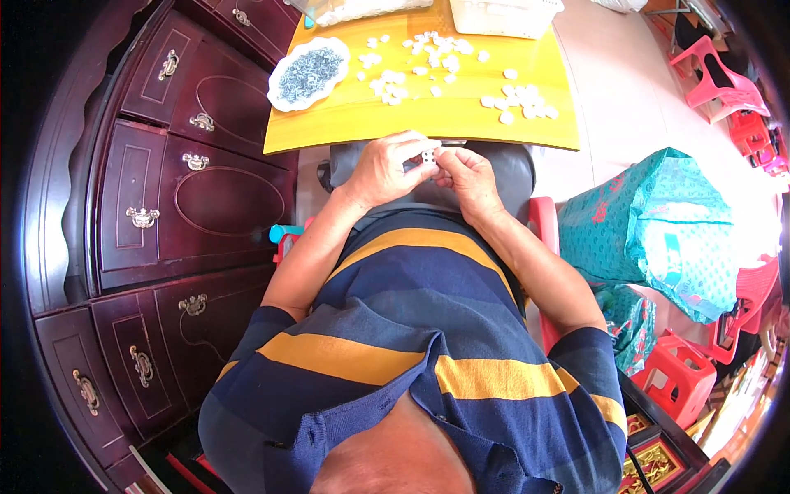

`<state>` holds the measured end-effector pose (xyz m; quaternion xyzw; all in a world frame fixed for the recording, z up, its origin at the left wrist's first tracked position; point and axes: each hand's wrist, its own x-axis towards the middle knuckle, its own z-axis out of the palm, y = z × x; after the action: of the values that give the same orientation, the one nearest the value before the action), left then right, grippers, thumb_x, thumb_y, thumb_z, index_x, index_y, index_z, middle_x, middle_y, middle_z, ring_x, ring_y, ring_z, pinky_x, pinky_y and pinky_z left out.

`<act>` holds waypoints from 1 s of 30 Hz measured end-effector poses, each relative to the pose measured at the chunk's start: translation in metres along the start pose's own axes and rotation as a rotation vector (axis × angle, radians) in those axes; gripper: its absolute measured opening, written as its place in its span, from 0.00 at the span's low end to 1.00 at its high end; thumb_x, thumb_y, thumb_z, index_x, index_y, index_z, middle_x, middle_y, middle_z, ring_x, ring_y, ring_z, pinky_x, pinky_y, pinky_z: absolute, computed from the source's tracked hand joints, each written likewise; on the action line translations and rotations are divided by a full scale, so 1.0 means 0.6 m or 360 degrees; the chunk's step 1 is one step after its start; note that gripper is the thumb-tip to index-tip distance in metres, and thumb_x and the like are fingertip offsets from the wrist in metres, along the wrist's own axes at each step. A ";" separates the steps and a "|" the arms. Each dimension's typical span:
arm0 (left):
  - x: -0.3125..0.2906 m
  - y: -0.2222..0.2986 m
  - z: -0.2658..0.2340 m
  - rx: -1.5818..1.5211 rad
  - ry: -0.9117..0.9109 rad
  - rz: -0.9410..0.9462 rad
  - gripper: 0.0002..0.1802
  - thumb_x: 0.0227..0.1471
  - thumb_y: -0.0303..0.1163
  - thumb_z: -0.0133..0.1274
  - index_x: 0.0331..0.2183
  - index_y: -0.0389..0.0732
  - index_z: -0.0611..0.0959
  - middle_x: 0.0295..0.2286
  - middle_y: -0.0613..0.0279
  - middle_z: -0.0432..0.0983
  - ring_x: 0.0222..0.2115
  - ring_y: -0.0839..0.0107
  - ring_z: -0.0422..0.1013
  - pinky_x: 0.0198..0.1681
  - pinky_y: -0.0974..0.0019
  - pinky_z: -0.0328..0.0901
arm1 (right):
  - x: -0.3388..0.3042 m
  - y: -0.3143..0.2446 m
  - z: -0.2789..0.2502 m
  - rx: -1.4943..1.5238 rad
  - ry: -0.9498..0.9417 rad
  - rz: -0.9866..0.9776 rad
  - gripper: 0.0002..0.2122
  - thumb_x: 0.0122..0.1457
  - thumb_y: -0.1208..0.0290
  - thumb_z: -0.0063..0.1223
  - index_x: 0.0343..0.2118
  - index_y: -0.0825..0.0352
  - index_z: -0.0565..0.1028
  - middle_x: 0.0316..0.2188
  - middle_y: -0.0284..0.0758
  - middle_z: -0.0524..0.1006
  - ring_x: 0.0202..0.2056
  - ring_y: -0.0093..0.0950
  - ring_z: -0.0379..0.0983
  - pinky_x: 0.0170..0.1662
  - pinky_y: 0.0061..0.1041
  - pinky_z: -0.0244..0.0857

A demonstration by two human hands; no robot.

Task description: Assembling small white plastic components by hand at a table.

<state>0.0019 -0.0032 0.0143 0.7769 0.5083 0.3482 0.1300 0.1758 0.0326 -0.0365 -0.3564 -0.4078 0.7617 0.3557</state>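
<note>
Above my lap, just off the table's near edge, my left hand [383,171] pinches a small white plastic piece [427,156] with dark holes between thumb and fingers. My right hand [469,177] meets it from the right, its thumb and fingertips pressed together at the piece's edge. Whatever those right fingertips hold is too small to make out. On the yellow table [329,132] stands a scalloped white dish [286,103] filled with small dark metal parts [311,74], perhaps screws. Several small white pieces [436,58] lie scattered mid-table, with another group [522,100] at the right.
A white plastic basket [506,20] stands at the table's far right, and a tray of white pieces [362,11] at the far left. Dark red wooden cabinets [189,181] line my left. Large teal bags [658,222] and red plastic stools [679,375] occupy the floor on my right.
</note>
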 end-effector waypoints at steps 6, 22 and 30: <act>-0.001 -0.002 0.002 0.0013 -0.0007 0.0012 0.15 0.46 0.30 0.64 0.39 0.38 0.84 0.32 0.56 0.80 0.34 0.58 0.77 0.39 0.62 0.71 | 0.002 0.005 -0.003 -0.0019 -0.0004 -0.0010 0.09 0.63 0.64 0.56 0.34 0.66 0.80 0.27 0.29 0.79 0.28 0.16 0.71 0.35 0.17 0.65; -0.001 -0.002 0.010 0.0075 0.0072 0.0066 0.12 0.47 0.29 0.63 0.36 0.37 0.85 0.31 0.56 0.81 0.33 0.58 0.77 0.37 0.62 0.71 | 0.001 0.005 -0.002 -0.0008 0.0008 -0.0024 0.10 0.63 0.64 0.56 0.32 0.65 0.80 0.26 0.30 0.79 0.28 0.17 0.72 0.35 0.18 0.66; 0.002 0.005 0.005 -0.0032 0.0076 -0.0019 0.13 0.46 0.29 0.64 0.37 0.38 0.84 0.32 0.56 0.81 0.32 0.59 0.77 0.37 0.63 0.71 | 0.001 0.004 0.007 0.0007 0.0047 -0.0035 0.09 0.63 0.64 0.56 0.32 0.65 0.80 0.25 0.29 0.78 0.27 0.17 0.72 0.35 0.17 0.66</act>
<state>0.0061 -0.0031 0.0140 0.7638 0.5124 0.3711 0.1277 0.1713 0.0307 -0.0370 -0.3623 -0.4047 0.7533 0.3708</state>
